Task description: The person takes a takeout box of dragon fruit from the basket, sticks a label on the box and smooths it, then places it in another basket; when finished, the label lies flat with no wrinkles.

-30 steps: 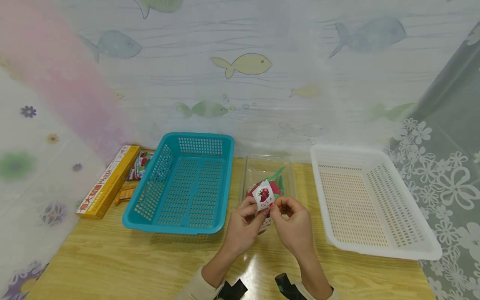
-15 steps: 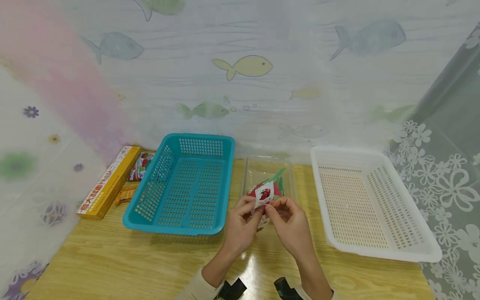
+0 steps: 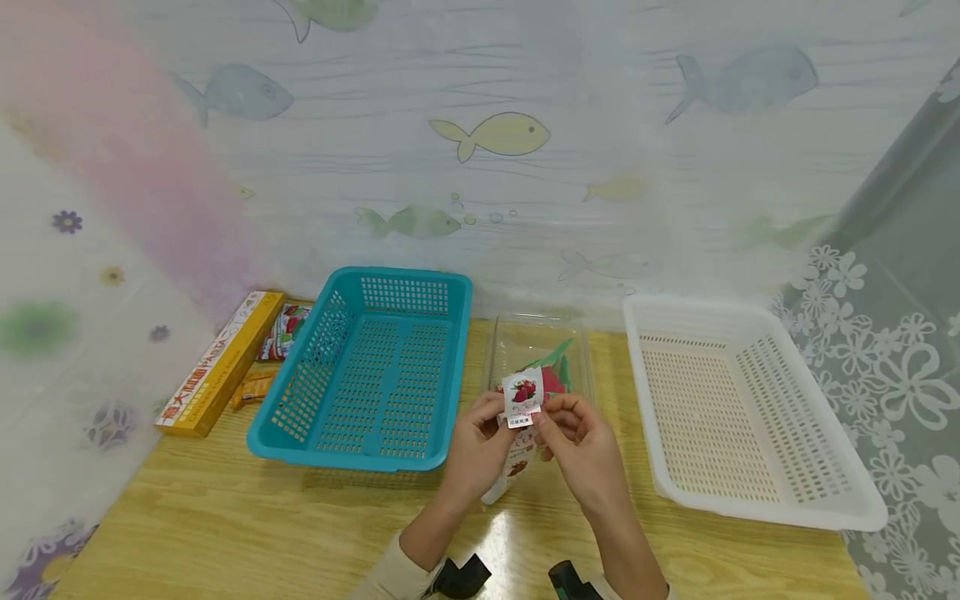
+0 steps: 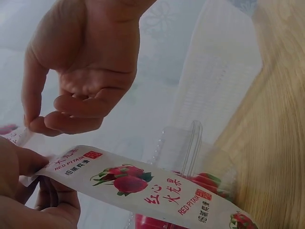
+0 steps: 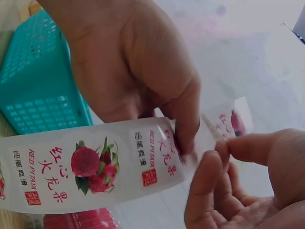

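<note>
Both hands work on a strip of white stickers printed with red pitaya pictures. My left hand [image 3: 480, 450] grips the sticker strip [image 5: 57, 167], whose long tail hangs down between the hands. My right hand [image 3: 588, 446] pinches a sticker [image 3: 522, 396] at the strip's upper end with thumb and index finger; in the right wrist view that end piece stands apart from the backing on one side. Behind the hands sits a clear plastic box [image 3: 536, 329] holding a dragon fruit [image 3: 553, 381], red with green leaf tips, partly hidden by the sticker.
A teal basket [image 3: 450, 367] stands to the left, a white basket [image 3: 645, 400] to the right. Left of the teal basket lie a yellow pasta box [image 3: 225, 362], a red snack packet [image 3: 283, 332] and an orange packet [image 3: 253, 389]. A patterned curtain [image 3: 487, 192] rises behind the table.
The upper sticker has turned to face the camera, and the tail of the strip now hangs lower between the hands. Both hands stay close together over the box's front end.
</note>
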Demonstrator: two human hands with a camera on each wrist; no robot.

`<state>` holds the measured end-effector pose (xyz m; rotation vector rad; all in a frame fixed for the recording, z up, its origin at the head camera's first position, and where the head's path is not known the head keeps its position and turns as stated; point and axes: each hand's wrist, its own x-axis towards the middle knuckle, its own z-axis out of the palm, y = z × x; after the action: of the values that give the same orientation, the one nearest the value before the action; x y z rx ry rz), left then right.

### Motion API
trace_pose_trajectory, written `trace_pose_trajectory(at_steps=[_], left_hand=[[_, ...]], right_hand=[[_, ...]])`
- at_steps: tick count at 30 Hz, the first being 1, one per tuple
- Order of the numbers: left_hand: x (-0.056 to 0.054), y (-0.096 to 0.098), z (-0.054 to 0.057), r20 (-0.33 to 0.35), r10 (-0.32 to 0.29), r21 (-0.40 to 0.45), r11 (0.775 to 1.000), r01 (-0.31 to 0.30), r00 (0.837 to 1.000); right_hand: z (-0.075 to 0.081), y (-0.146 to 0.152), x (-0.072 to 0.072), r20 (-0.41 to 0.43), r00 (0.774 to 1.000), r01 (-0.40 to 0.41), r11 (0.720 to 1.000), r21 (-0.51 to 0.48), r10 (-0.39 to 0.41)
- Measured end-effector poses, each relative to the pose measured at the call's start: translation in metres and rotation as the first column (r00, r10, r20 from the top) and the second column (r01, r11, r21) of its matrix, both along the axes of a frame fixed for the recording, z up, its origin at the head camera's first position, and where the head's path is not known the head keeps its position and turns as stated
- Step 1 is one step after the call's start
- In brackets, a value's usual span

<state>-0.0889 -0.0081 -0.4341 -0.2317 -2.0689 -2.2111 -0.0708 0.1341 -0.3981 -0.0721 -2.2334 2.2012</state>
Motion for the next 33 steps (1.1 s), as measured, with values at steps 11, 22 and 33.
trace_pose_trajectory(at_steps=[11, 22, 33], left_hand=[[-0.002, -0.007, 0.001, 0.004, 0.032, 0.010, 0.999, -0.032, 0.999], [-0.002, -0.004, -0.002, -0.076, 0.005, -0.127, 0.992, -0.014, 0.997], [-0.001, -0.002, -0.004, -0.149, 0.013, -0.170, 0.985, -0.038, 0.989]], right_hand=[[0.000, 0.008, -0.004, 0.135, 0.976, -0.178, 0.983, 0.037, 0.172], [-0.006, 0.010, -0.006, 0.136, 0.980, -0.148, 0.989, -0.013, 0.148], [-0.006, 0.014, -0.009, 0.145, 0.980, -0.130, 0.990, -0.047, 0.135]])
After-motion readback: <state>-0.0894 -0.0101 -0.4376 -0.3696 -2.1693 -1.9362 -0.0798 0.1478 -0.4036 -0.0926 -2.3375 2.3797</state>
